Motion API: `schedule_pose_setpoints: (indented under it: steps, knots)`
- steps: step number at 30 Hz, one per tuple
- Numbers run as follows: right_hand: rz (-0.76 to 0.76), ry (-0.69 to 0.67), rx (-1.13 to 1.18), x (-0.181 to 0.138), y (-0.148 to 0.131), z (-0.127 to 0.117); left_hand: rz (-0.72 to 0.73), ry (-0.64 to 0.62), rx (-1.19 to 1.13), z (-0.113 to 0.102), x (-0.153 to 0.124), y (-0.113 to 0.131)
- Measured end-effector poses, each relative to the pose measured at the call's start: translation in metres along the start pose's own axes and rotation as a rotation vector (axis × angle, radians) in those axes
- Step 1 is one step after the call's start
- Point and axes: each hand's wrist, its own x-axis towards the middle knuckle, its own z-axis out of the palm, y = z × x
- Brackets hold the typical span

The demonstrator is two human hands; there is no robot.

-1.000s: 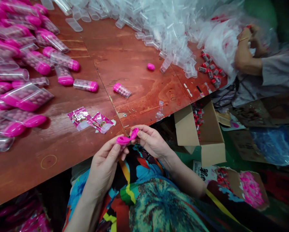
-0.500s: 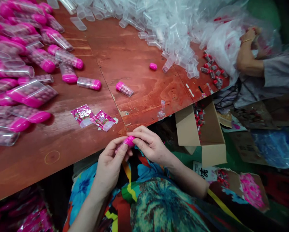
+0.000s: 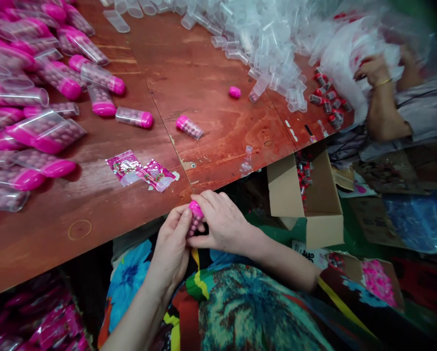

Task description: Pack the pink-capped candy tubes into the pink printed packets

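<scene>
Just off the table's front edge, a clear candy tube with a pink cap and small pink balls is gripped between both hands. My left hand pinches it from the left, thumb along its side. My right hand wraps it from the right, fingers over the capped end and thumb near the lower end. Parts of the tube are hidden by the fingers. Beyond the hands, a small filled tube lies on the wooden table, with a loose pink cap farther back. Two printed pink labels lie nearer.
Filled pink-capped tubes heap at the left. A pile of clear cylinders covers the back. At right, another person's hand is at a plastic bag by small red-capped tubes. An open carton stands below the table's edge.
The tube has turned more upright, showing its pink balls. My right hand has shifted from pinching the cap to wrapping the tube. The other person's hand has moved at the bag.
</scene>
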Motion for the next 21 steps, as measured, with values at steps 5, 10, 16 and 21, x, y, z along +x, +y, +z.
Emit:
schedule_pose_setpoints:
  steps: [5, 10, 16, 21]
  knots:
    - [0.024, 0.057, 0.0, 0.001, 0.0, 0.0, -0.017, -0.061, 0.087, -0.003, 0.003, 0.001]
    - [0.029, 0.063, 0.041, -0.002, 0.0, 0.007, -0.022, -0.094, 0.115, -0.001, 0.003, 0.001]
    - [0.093, 0.03, 0.138, -0.006, -0.004, 0.007, 0.036, -0.009, 0.154, 0.0, 0.0, -0.005]
    - [-0.02, -0.05, 0.453, -0.001, 0.015, -0.02, 0.038, -0.071, 0.145, -0.005, -0.002, -0.004]
